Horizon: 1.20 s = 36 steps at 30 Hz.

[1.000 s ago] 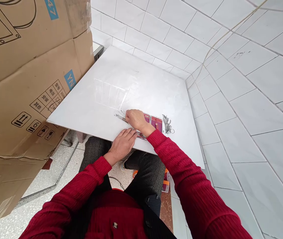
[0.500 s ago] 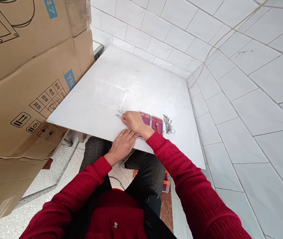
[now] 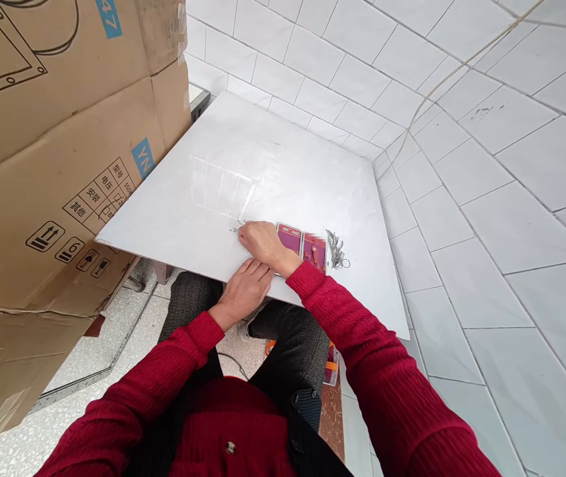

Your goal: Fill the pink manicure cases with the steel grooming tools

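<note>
An open case (image 3: 289, 238) with a red-purple lining lies near the front edge of the white board, its right half (image 3: 314, 252) holding small items in slots. My right hand (image 3: 263, 241) reaches across it, fingers curled down at the case's left side over small thin metal tools (image 3: 236, 230). What its fingertips grip is hidden. My left hand (image 3: 247, 285) rests at the board's front edge, fingers extended and lying flat, tips beneath my right wrist beside the case. To the case's right lies a pile of slim silvery metal tools (image 3: 335, 248), one with ring handles.
The white board (image 3: 313, 165) spans my lap up to the tiled wall (image 3: 342, 59). A large cardboard box (image 3: 74, 152) stands along its left side. A thin cable (image 3: 427, 96) hangs down the wall corner. Below sits a clear container with orange parts (image 3: 331, 368).
My right hand has shifted slightly left, covering more of the small metal tools there. My left hand stays at the board's edge. The camera view has moved slightly.
</note>
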Tool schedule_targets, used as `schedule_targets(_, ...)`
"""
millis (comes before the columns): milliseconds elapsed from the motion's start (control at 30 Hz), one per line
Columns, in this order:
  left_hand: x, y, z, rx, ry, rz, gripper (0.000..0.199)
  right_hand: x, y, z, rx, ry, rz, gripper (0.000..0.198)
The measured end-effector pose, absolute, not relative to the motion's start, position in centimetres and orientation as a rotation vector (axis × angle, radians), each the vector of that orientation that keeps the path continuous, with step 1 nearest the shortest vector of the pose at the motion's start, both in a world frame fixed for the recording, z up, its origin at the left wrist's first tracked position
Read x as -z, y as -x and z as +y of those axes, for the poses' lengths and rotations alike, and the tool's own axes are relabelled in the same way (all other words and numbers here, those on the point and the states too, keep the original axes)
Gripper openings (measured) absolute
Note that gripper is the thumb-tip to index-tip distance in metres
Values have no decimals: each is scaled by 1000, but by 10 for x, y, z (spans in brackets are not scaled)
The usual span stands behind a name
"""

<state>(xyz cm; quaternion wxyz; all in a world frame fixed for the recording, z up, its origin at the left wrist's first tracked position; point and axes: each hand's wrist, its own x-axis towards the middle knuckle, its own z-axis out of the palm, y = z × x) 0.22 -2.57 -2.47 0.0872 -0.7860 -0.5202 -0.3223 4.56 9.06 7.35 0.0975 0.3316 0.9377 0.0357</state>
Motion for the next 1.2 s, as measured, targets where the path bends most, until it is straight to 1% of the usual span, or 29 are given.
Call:
schedule_targets(633,27,-3,-27,956,2361,-1556,32,-67,-40,93,-145,-1150,2743,34)
schedule_targets(900,28,-2,-27,948,2372,-1563,33,-70,-26,98,-142,-1063,2686,29)
schedule_targets(1067,28,-1,-27,926,2400,-1575,35,-75,-29,103,-8,-1134,2686,22)
schedule_targets(1133,28,-2,-27,916,2397,-1576,35,-78,-37,109,103,-1216,2737,18)
schedule_targets(1200,28,-2,-27,909,2382,-1573,35,-80,-48,115,279,-1314,2792,15)
